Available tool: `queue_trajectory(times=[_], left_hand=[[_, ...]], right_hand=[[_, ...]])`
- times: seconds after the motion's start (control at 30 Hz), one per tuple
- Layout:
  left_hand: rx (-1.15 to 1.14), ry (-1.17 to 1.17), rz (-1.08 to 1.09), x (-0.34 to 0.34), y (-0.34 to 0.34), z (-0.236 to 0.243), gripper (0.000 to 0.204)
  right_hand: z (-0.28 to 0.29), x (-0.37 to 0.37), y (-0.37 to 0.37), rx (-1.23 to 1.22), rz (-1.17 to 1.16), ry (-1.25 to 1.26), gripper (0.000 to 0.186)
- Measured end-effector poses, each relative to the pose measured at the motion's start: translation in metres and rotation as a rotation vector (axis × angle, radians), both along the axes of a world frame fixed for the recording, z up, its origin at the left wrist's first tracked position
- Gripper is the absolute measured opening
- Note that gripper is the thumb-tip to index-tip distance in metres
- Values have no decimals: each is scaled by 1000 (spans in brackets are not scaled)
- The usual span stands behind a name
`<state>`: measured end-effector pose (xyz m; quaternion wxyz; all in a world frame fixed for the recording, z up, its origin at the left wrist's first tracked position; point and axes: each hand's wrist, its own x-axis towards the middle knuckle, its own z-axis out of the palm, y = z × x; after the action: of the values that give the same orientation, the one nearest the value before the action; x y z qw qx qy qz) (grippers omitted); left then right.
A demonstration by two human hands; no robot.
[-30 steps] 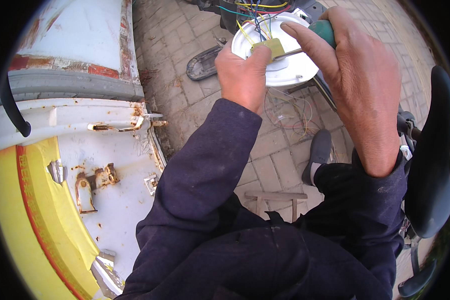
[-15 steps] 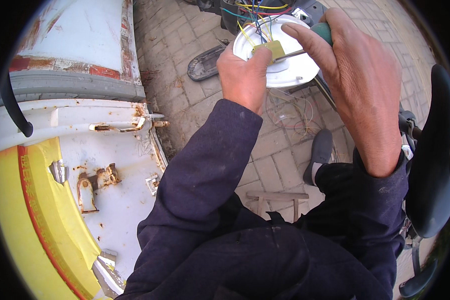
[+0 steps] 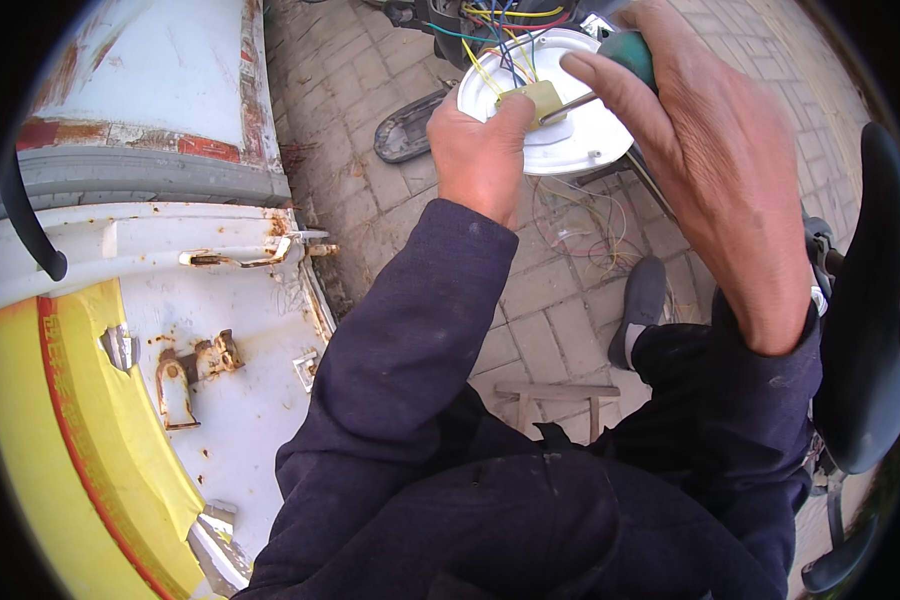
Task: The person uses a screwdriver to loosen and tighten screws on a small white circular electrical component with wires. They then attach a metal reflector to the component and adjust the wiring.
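Note:
My left hand (image 3: 478, 155) is closed on the left edge of a round white cover (image 3: 578, 152), its thumb against a small yellowish block (image 3: 544, 98). Yellow and blue wires (image 3: 510, 45) run from the block area up to a dark housing (image 3: 450, 42). In my right hand (image 3: 722, 165) is a screwdriver (image 3: 627, 58) with a green handle. Its metal shaft slants down to the left, and the tip meets the lower right side of the block. The fingers behind the handle are partly hidden.
To the left stand a rusty white metal panel (image 3: 255, 330) and a yellow sheet (image 3: 90, 400). A small wooden stool (image 3: 555, 391) and loose thin wires (image 3: 595, 225) lie low on the brick paving. A black saddle-shaped part (image 3: 860, 320) rises at the right.
Both hands, the cover and the block have shifted slightly left. The screwdriver's handle has tipped a little, and its shaft slants more steeply than before.

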<state>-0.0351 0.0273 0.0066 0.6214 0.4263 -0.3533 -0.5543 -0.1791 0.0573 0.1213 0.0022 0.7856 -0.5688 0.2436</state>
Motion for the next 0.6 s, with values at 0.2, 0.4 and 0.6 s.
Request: queue_trajectory(times=[0.2,0.4,0.6], left_hand=[[-8,-22,0,6,-1,1,45],[-13,-47,26,1,2,-4,47],[-11,-40,-13,8,-2,0,43]], right_hand=[[2,-1,-10,92,274,-298,27],[-1,-14,6,152,73,137,35],[7,3,11,69,149,-107,49]])
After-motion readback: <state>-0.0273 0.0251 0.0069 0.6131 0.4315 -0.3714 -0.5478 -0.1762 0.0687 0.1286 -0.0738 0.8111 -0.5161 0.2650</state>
